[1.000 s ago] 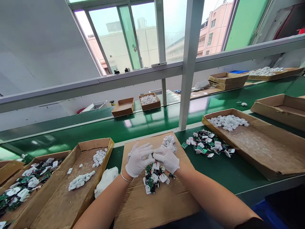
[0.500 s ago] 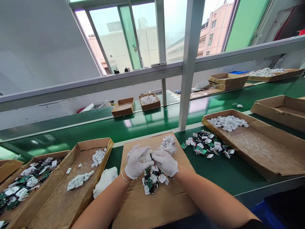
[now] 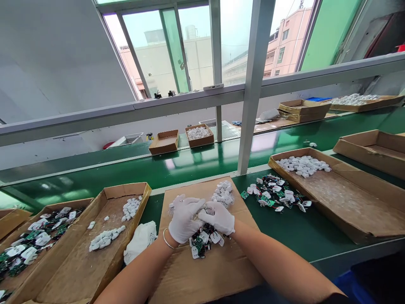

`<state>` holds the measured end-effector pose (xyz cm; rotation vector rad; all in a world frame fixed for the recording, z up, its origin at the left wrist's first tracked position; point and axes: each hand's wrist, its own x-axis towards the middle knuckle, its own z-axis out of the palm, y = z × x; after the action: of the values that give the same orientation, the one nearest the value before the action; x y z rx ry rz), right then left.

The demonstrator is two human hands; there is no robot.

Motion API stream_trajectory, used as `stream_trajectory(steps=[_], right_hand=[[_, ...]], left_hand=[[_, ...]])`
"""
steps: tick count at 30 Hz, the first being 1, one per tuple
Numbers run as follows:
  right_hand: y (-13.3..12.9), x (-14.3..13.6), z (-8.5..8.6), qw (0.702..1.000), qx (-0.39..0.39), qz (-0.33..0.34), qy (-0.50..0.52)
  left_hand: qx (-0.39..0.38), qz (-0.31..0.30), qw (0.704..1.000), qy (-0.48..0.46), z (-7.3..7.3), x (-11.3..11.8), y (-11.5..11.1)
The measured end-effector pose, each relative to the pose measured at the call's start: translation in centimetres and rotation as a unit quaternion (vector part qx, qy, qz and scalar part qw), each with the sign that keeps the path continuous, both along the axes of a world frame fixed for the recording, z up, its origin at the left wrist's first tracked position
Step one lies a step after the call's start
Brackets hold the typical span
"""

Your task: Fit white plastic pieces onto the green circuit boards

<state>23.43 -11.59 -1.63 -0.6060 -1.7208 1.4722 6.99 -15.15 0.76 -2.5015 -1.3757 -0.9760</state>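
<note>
Both of my hands wear white gloves and meet over the cardboard sheet [image 3: 205,278]. My left hand [image 3: 187,217] is closed, its fingers curled around a small white plastic casing that the gloves mostly hide. Against the same piece presses my right hand [image 3: 219,217], thumb and fingers pinched. Just below the hands lies a pile of green circuit boards with white casings and wires [image 3: 205,241], partly covered by the left glove. Behind the right hand sits a heap of white casings [image 3: 222,193]. Some more white bits lie beyond the left hand.
Left stand a cardboard tray with white casings [image 3: 76,270] and another holding circuit boards [image 3: 41,236]. A white cloth [image 3: 141,241] lies beside the sheet. Right are a loose board pile [image 3: 275,192] and a large cardboard tray [image 3: 341,202]. A metal post [image 3: 249,105] rises behind.
My hands have come closer together, and the left has turned so its fingers close over the small piece. The surrounding piles and trays are unchanged, apart from a slight view shift.
</note>
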Motion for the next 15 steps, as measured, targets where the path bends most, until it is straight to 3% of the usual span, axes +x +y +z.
stream_trajectory(steps=[5, 8, 11, 15], right_hand=[[0.3, 0.6, 0.9, 0.997, -0.029, 0.065, 0.030], [0.0, 0.5, 0.9, 0.999, -0.004, 0.051, -0.007], [-0.3, 0.3, 0.8, 0.996, 0.043, 0.036, -0.064], [0.1, 0.7, 0.9, 0.998, 0.039, 0.004, -0.049]], left_hand=[[-0.046, -0.013, 0.999, -0.003, 1.4, 0.3, 0.0], [-0.045, 0.012, 0.999, -0.019, 1.3, 0.5, 0.1], [-0.063, -0.006, 0.998, -0.023, 0.8, 0.9, 0.1], [-0.062, 0.010, 0.996, -0.070, 0.2, 0.5, 0.1]])
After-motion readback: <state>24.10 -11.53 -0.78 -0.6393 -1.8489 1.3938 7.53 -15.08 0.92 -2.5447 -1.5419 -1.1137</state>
